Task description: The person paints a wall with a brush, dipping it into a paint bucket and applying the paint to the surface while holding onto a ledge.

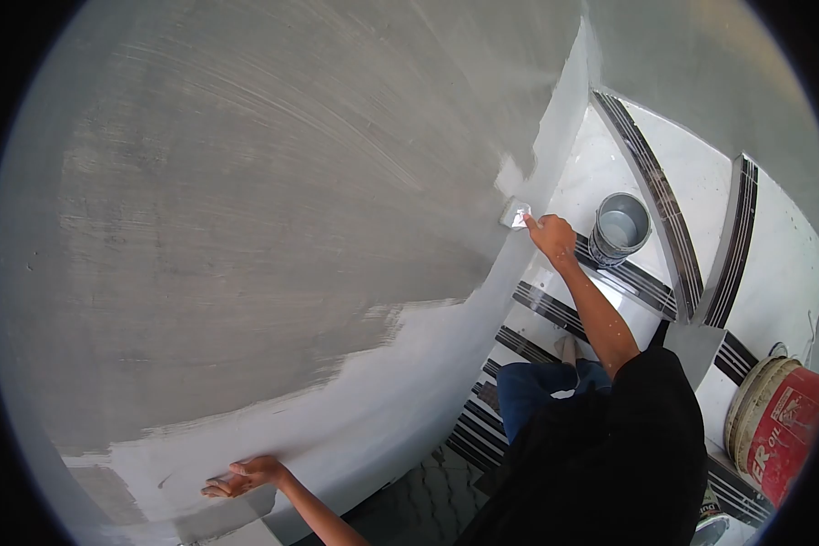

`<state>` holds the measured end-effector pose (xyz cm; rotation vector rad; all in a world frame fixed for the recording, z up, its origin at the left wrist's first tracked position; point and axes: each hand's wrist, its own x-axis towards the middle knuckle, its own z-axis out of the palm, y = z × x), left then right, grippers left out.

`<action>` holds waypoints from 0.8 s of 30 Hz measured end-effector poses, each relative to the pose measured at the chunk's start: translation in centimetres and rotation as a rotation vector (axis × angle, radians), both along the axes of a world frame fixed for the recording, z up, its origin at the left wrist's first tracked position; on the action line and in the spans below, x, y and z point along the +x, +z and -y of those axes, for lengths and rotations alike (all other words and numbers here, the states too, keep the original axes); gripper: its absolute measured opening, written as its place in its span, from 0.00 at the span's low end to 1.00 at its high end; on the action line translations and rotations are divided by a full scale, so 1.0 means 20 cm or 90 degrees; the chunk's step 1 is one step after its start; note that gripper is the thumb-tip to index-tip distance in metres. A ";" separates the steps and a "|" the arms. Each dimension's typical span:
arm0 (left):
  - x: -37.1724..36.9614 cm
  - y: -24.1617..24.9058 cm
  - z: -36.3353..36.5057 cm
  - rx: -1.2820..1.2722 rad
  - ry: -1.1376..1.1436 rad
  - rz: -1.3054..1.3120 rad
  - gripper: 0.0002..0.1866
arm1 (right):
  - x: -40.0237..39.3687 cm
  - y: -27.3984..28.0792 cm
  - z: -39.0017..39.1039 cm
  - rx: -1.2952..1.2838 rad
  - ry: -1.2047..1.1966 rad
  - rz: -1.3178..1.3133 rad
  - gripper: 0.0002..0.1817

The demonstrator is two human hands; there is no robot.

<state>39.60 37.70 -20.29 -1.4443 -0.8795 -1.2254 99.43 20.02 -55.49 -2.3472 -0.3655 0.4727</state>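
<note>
My right hand (553, 237) grips a paintbrush (515, 214), its wide head against the grey wall (273, 209) at the edge of a white painted strip. Most of the brush handle is hidden in the fingers. My left hand (246, 476) is low at the left, fingers stretched out and holding nothing, overlapping the white painted band (364, 391) in this view. Just right of my right hand, a small grey pail (601, 253) with paint in it stands on a stair.
White stairs (587, 168) with dark striped edges (655, 173) curve down around my legs. A large red bucket (783, 428) stands at the right, with a smaller can (711, 528) below it. Shoes (569, 350) rest on a lower step.
</note>
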 end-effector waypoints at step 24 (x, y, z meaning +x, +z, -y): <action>0.04 -0.01 0.04 -0.027 -0.006 0.024 0.33 | -0.09 -0.26 0.03 -0.063 0.021 -0.093 0.28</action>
